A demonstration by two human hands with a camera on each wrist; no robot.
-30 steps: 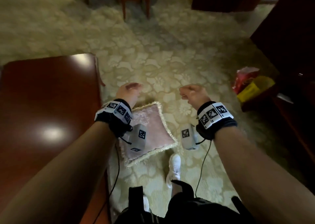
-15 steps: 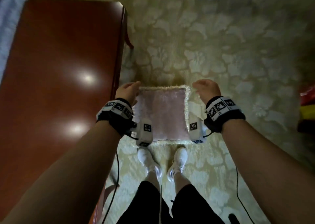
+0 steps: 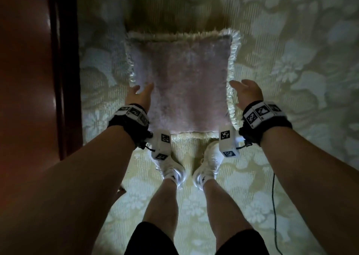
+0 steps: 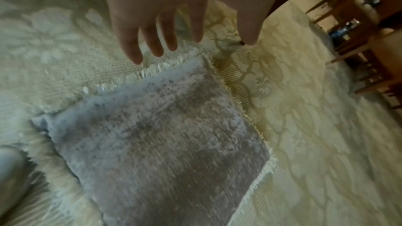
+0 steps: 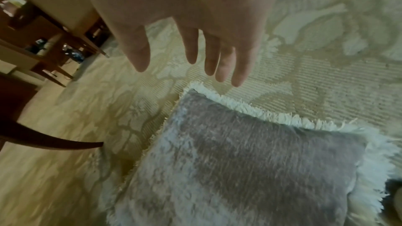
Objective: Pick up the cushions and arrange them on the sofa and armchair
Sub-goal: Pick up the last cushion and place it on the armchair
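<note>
A square pale-pink velvety cushion with cream fringe lies flat on the cream floral-patterned carpet, just ahead of the person's feet. The left hand and right hand flank its near side edges, fingers straight and spread, holding nothing, likely positioned to lift it from both sides. A dark reddish wooden table stands beside its left edge.

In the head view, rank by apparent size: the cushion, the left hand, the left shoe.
1. cushion, clearly largest.
2. left shoe and left hand: look alike, and the hand is nearer the camera, so unranked.
</note>
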